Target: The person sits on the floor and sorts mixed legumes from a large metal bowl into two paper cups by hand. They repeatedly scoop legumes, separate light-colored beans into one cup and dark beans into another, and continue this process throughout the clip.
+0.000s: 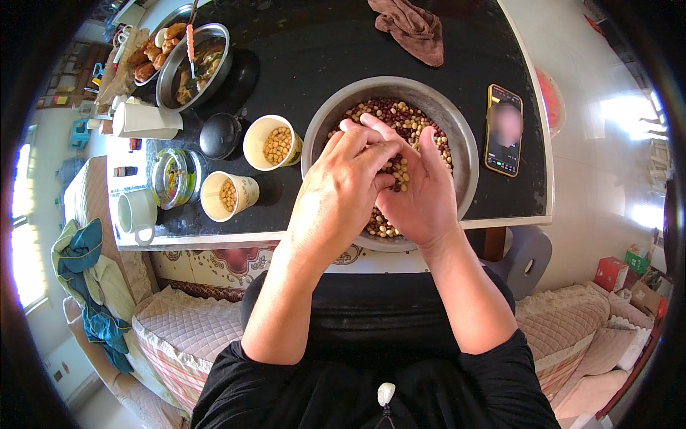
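Note:
Both of my hands are over a wide metal bowl (466,161) of mixed beans (423,127), dark red and pale yellow. My right hand (420,198) is palm up, cupping a small heap of beans (397,170) of both colours. Over that palm bends my left hand (343,171), its thumb and fingers touching the heap. Whether a bean is pinched between those fingertips is hidden. Left of the bowl stand two paper cups, the farther cup (254,145) and the nearer cup (244,195), each with pale yellow beans inside.
A smartphone (502,153) lies right of the bowl, a brown cloth (410,29) behind it. Leftward are a black round lid (220,135), a glass jar (170,179), a mug (136,212), a tissue roll (147,120) and a metal food bowl (222,56) with a spoon (191,45).

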`<state>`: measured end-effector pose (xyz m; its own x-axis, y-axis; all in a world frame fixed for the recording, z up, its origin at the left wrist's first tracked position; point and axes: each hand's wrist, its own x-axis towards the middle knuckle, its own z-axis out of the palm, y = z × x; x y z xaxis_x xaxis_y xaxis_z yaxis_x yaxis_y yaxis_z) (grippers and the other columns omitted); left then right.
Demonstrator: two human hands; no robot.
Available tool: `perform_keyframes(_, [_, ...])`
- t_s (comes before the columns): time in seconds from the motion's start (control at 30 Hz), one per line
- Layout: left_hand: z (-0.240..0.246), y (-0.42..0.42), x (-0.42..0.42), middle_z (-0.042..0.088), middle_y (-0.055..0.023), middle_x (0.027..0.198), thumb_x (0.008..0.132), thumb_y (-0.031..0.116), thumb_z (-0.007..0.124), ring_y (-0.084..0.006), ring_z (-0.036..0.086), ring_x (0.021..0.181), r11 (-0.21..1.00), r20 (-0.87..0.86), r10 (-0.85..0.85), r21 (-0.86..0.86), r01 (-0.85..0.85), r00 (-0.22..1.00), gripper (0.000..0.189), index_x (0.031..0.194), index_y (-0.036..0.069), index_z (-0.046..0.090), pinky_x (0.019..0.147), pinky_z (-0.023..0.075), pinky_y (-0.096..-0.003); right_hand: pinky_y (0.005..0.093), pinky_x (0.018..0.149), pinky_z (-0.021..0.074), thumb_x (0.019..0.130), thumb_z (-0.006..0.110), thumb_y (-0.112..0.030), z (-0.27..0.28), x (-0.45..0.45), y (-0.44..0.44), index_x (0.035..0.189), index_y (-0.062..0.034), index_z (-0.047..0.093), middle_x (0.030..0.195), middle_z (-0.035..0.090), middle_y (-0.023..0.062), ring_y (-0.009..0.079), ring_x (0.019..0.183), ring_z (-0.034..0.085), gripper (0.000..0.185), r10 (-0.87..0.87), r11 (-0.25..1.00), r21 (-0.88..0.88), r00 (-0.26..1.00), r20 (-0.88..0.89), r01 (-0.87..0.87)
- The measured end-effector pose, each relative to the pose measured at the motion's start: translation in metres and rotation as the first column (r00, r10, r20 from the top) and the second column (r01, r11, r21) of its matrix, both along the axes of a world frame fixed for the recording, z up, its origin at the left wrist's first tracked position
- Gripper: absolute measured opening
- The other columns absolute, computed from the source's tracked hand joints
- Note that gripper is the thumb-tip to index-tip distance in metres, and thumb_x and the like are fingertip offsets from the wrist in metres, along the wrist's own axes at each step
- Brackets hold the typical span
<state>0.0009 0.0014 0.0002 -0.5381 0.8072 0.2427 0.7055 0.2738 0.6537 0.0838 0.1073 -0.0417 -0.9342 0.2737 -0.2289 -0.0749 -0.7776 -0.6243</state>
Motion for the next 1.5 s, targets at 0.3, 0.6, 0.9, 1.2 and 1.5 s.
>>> perform_keyframes(0.3, [-0.002,0.001,0.003,0.071,-0.013,0.1,0.079,-0.004,0.075,-0.034,0.069,0.097,1.0,0.068,0.029,0.004,-0.029,0.997,0.027,0.105,0.002,0.074,0.087,0.0559,-0.0399,0.0403,0.123,0.0349,0.115,0.026,-0.045,-0.004,0.001,-0.001,0.158,0.0017,0.037,0.159,0.046,0.0204,0.0289,0.144,0.046,0.065,0.042,0.973,0.227,0.999,-0.013,-0.037])
perform_keyframes(0.6, [-0.003,0.0,0.001,0.074,-0.013,0.094,0.082,-0.002,0.076,-0.0292,0.073,0.087,0.994,0.128,0.092,0.052,-0.1,0.987,0.02,0.101,0.003,0.076,0.079,0.0578,-0.0364,0.0418,0.124,0.0327,0.111,0.023,-0.062,0.0,0.002,0.002,0.159,-0.0002,0.038,0.161,0.043,0.0204,0.0293,0.147,0.042,0.08,0.003,0.946,-0.325,0.998,-0.069,-0.025])
perform_keyframes(0.9, [-0.002,-0.004,-0.014,0.075,-0.0086,0.093,0.094,-0.002,0.071,-0.0145,0.073,0.085,0.932,0.685,0.141,0.151,-0.328,0.715,0.012,0.106,-0.002,0.072,0.078,0.0583,-0.0282,0.048,0.124,0.0324,0.112,0.024,-0.06,0.002,0.002,0.003,0.157,0.0005,0.04,0.147,0.054,0.0185,0.0284,0.144,0.044,0.077,-0.064,0.909,-0.413,0.998,-0.002,0.057])
perform_keyframes(1.2, [0.002,-0.006,-0.004,0.073,-0.0125,0.098,0.083,-0.001,0.076,-0.0285,0.072,0.089,0.994,0.207,0.109,-0.019,-0.108,0.972,0.023,0.105,0.003,0.079,0.081,0.057,-0.0358,0.043,0.127,0.0272,0.112,0.025,-0.058,-0.001,0.001,0.005,0.159,0.0045,0.036,0.162,0.042,0.0202,0.0291,0.149,0.04,0.079,-0.05,0.929,-0.369,0.996,-0.077,0.018])
perform_keyframes(1.5, [-0.005,-0.002,-0.002,0.071,-0.0112,0.097,0.082,-0.002,0.077,-0.0281,0.071,0.087,0.996,0.111,0.09,0.002,-0.091,0.99,0.02,0.102,0.002,0.077,0.079,0.0568,-0.0368,0.0425,0.128,0.0248,0.112,0.022,-0.057,0.002,0.001,0.004,0.159,0.0042,0.035,0.164,0.039,0.0203,0.0294,0.151,0.038,0.078,-0.036,0.948,-0.318,0.996,-0.087,0.006])
